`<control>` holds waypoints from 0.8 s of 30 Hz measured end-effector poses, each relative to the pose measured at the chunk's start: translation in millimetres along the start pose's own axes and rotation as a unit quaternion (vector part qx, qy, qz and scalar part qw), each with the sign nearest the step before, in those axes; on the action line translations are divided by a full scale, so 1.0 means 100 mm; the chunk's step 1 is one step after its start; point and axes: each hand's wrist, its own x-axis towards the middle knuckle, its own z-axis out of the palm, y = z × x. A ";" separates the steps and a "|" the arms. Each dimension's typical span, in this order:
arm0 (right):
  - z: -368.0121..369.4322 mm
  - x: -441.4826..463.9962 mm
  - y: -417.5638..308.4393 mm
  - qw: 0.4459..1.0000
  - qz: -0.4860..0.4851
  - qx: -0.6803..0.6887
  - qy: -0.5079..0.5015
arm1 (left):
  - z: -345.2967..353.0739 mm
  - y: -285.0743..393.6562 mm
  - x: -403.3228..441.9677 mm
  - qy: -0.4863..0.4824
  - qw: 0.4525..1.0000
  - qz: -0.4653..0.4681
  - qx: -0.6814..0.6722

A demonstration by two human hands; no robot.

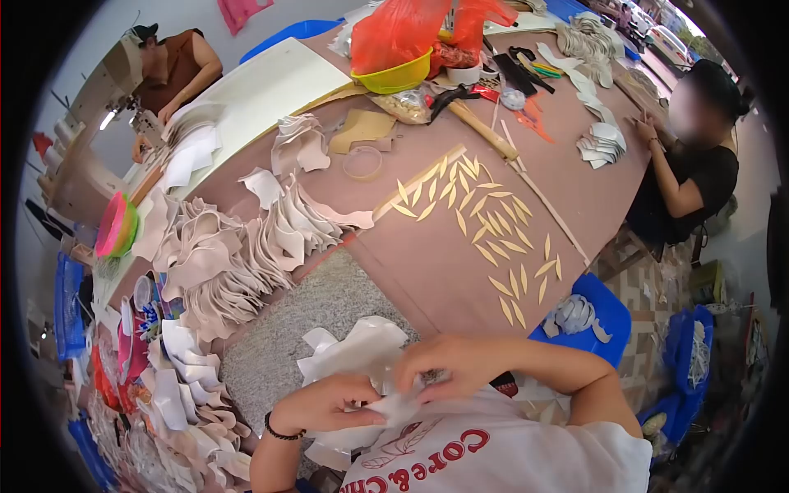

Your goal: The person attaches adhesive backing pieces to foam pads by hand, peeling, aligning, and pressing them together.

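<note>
My left hand (333, 403), with a dark beaded bracelet at the wrist, has its fingers closed on a pale cut leather-like piece (398, 408) in front of my shirt. At the piece's other side, my right hand (448, 367) bends its fingers and pinches it too. The piece is partly hidden by my fingers. Just beyond my hands lie more white cut pieces (362, 349), on a grey speckled slab (275, 345) at the table edge.
Stacked beige pieces (222, 255) cover the table's left side. Small yellow leaf-shaped pieces (493, 222) lie across the brown tabletop (394, 279). A hammer (485, 131) lies farther back. Blue bins (604, 300) stand at right. One person (699, 156) sits right; another (185, 70) works at a sewing machine.
</note>
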 end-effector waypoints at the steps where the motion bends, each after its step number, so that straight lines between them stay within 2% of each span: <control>1: -0.02 -0.09 0.10 0.996 0.001 0.024 0.081 | 0.02 0.03 -0.01 0.047 0.998 -0.031 -0.012; 2: -0.04 -0.21 0.19 0.986 0.001 0.047 0.160 | 0.01 0.00 -0.05 0.109 0.994 0.023 0.019; 4: -0.24 -0.49 0.09 0.928 0.206 -0.102 0.292 | 0.07 -0.06 -0.17 0.248 0.960 0.048 -0.120; 5: -0.29 -0.67 0.20 0.902 0.243 -0.160 0.318 | 0.14 -0.04 -0.27 0.318 0.923 0.020 -0.216; 6: -0.34 -0.84 0.35 0.871 0.278 -0.217 0.343 | 0.15 -0.08 -0.33 0.315 0.923 0.019 -0.220; 7: -0.34 -0.98 0.42 0.869 0.282 -0.217 0.343 | 0.13 -0.13 -0.39 0.335 0.911 0.025 -0.241; 9: -0.26 -1.19 0.51 0.817 0.376 -0.205 0.385 | 0.18 -0.17 -0.42 0.401 0.876 0.018 -0.267; 10: -0.20 -1.22 0.57 0.816 0.380 -0.205 0.385 | 0.18 -0.20 -0.42 0.399 0.876 0.018 -0.270; 12: -0.07 -1.28 0.65 0.781 0.360 -0.291 0.419 | 0.17 -0.24 -0.42 0.437 0.879 0.017 -0.191; 16: 0.05 -1.16 0.66 0.753 0.369 -0.320 0.441 | 0.17 -0.19 -0.36 0.493 0.858 -0.013 -0.145; 18: 0.06 -1.10 0.61 0.731 0.433 -0.338 0.406 | 0.18 -0.17 -0.36 0.526 0.849 -0.003 -0.056; 22: 0.03 -1.13 0.59 0.746 0.437 -0.300 0.404 | 0.24 -0.22 -0.39 0.572 0.818 -0.005 -0.049; 24: 0.01 -1.04 0.50 0.785 0.363 -0.258 0.430 | 0.30 -0.23 -0.39 0.565 0.808 -0.011 -0.167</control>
